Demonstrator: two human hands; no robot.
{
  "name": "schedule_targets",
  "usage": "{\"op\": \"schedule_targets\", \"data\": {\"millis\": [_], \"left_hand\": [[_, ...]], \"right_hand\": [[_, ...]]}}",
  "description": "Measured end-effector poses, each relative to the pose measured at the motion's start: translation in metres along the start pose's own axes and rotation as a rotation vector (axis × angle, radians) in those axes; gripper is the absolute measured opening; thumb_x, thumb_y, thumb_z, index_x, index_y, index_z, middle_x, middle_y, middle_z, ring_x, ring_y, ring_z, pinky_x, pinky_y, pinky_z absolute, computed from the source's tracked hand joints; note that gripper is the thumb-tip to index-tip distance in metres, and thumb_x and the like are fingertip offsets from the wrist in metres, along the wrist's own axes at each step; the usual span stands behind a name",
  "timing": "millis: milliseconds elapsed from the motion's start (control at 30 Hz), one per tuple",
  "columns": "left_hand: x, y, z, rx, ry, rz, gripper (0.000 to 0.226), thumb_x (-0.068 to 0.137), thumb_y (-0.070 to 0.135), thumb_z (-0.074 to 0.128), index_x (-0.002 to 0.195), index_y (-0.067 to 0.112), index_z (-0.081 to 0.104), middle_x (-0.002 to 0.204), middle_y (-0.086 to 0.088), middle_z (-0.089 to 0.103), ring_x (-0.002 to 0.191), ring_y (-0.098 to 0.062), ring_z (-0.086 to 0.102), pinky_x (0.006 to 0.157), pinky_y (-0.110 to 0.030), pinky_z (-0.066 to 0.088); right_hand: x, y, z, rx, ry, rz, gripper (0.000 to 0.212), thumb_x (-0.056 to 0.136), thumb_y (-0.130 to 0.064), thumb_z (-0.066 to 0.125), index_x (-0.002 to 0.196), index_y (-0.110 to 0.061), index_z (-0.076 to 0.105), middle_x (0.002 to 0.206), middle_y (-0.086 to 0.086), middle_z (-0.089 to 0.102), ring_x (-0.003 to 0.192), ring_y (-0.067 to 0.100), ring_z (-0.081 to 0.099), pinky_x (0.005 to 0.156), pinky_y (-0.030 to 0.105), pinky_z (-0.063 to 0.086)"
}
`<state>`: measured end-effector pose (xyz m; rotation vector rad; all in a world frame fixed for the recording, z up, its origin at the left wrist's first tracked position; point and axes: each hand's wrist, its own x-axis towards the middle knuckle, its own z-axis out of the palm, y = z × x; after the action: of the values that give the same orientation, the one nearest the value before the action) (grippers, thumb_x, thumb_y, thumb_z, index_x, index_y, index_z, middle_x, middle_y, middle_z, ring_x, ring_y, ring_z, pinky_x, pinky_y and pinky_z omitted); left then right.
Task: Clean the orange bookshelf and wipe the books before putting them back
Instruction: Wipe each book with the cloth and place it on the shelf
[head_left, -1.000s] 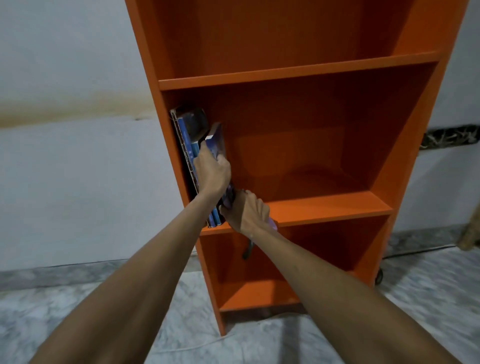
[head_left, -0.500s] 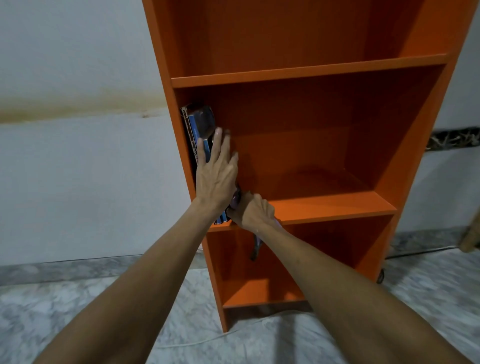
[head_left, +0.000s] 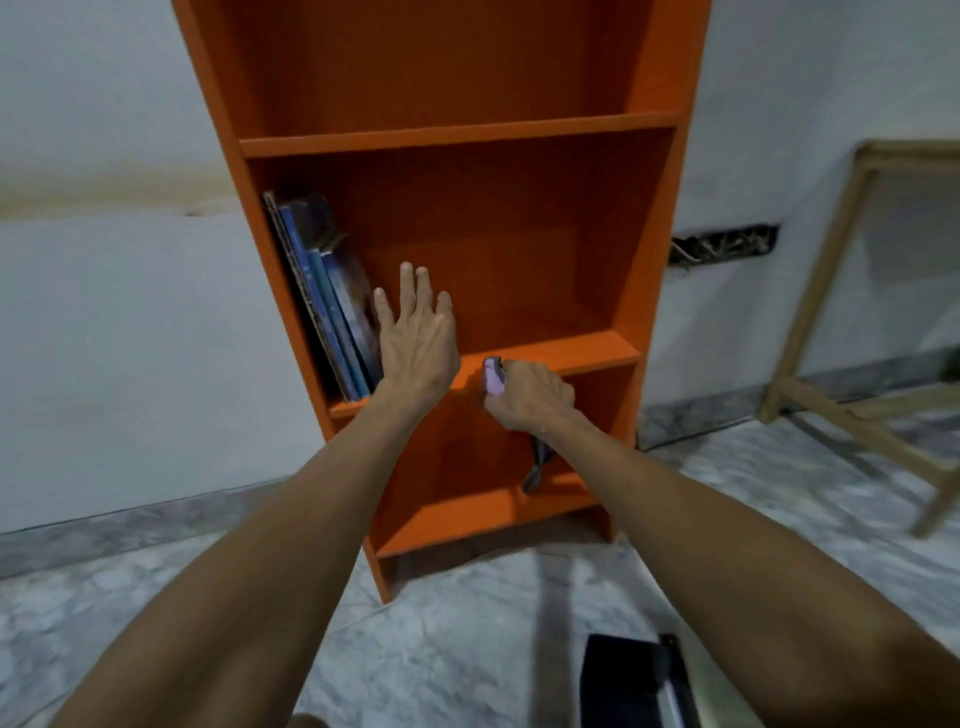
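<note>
The orange bookshelf stands against the white wall. Several blue books lean against its left side wall on the middle shelf. My left hand is flat and open with fingers spread, just right of the books and not gripping them. My right hand is at the front edge of the same shelf, closed around a purple cloth; a dark end of it hangs below the hand in front of the lower compartment.
A dark book lies on the marble floor at the bottom right. A wooden frame stands to the right of the shelf. A broken dark gap in the wall lies between them.
My left hand has let go of the books and opened beside them. My right hand with the cloth has drawn right along the shelf edge. The view has shifted right, showing the wooden frame.
</note>
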<state>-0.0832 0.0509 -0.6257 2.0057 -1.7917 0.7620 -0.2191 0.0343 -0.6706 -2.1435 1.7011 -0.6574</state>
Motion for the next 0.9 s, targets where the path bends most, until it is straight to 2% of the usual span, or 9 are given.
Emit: {"op": "schedule_targets", "data": {"millis": [67,133,233,300,467,567,667,767,900], "left_hand": [[-0.015,0.035,0.002,-0.082,-0.036,0.024,0.046,0.095,0.017,0.052,0.14,0.008,0.042,0.16,-0.019,0.016,0.149,-0.035,0.0,0.116,-0.06,0.01],[-0.034,0.076,0.007,-0.165,-0.104,0.059,0.049,0.095,0.019,0.052,0.142,0.008,0.04,0.16,-0.018,0.016,0.15,-0.034,0.001,0.117,-0.059,0.012],[-0.065,0.135,0.015,-0.273,-0.208,0.1,0.052,0.095,0.025,0.052,0.143,0.008,0.039,0.159,-0.016,0.019,0.149,-0.033,0.004,0.117,-0.057,0.014],[-0.088,0.174,0.022,-0.337,-0.282,0.118,0.054,0.095,0.028,0.051,0.144,0.01,0.038,0.159,-0.015,0.019,0.149,-0.033,0.005,0.117,-0.055,0.015],[-0.155,0.256,0.06,-0.419,-0.486,0.191,0.055,0.093,0.027,0.054,0.143,0.012,0.039,0.156,-0.014,0.024,0.147,-0.033,0.012,0.114,-0.053,0.023],[-0.197,0.294,0.084,-0.469,-0.555,0.219,0.045,0.093,0.028,0.053,0.133,0.009,0.048,0.148,-0.014,0.034,0.14,-0.033,0.026,0.106,-0.048,0.034],[-0.234,0.321,0.104,-0.544,-0.726,0.163,0.042,0.095,0.027,0.049,0.132,0.006,0.047,0.146,-0.013,0.036,0.136,-0.031,0.032,0.104,-0.047,0.038],[-0.27,0.337,0.125,-0.622,-0.832,0.09,0.035,0.096,0.028,0.047,0.122,0.005,0.052,0.132,-0.013,0.048,0.127,-0.03,0.04,0.098,-0.046,0.043],[-0.317,0.345,0.154,-0.653,-1.008,-0.081,0.028,0.091,0.021,0.049,0.111,0.004,0.057,0.119,-0.015,0.055,0.109,-0.032,0.056,0.085,-0.042,0.049]], "right_hand": [[-0.019,0.036,-0.016,-0.011,-0.011,0.066,0.046,0.082,-0.048,0.064,0.119,-0.021,0.059,0.124,0.009,0.06,0.117,0.036,0.056,0.085,0.037,0.041],[-0.045,0.079,-0.032,-0.042,-0.007,0.113,0.051,0.079,-0.053,0.065,0.118,-0.02,0.059,0.121,0.01,0.061,0.113,0.036,0.058,0.084,0.038,0.044],[-0.083,0.141,-0.049,-0.023,-0.001,0.208,0.03,0.081,-0.047,0.065,0.095,-0.02,0.059,0.094,0.005,0.06,0.092,0.03,0.059,0.073,0.033,0.043],[-0.108,0.186,-0.052,0.019,0.01,0.315,0.027,0.081,-0.046,0.062,0.078,-0.021,0.052,0.082,0.003,0.055,0.083,0.027,0.055,0.07,0.032,0.039],[-0.163,0.286,-0.042,0.019,-0.031,0.526,0.042,0.073,-0.055,0.062,0.097,-0.02,0.06,0.095,0.006,0.062,0.093,0.031,0.061,0.072,0.033,0.043],[-0.2,0.334,-0.027,0.03,-0.05,0.634,0.045,0.07,-0.056,0.062,0.095,-0.019,0.06,0.097,0.007,0.064,0.094,0.031,0.063,0.076,0.034,0.048],[-0.231,0.373,-0.006,0.064,-0.078,0.723,0.049,0.073,-0.058,0.063,0.102,-0.019,0.062,0.104,0.008,0.065,0.099,0.031,0.063,0.079,0.034,0.048],[-0.258,0.399,0.015,0.118,-0.083,0.785,0.046,0.078,-0.05,0.067,0.108,-0.015,0.064,0.107,0.011,0.067,0.1,0.032,0.064,0.076,0.031,0.043],[-0.28,0.426,0.049,0.11,-0.163,0.842,0.034,0.084,-0.043,0.065,0.102,-0.014,0.064,0.093,0.005,0.065,0.078,0.022,0.057,0.07,0.029,0.041]]}}
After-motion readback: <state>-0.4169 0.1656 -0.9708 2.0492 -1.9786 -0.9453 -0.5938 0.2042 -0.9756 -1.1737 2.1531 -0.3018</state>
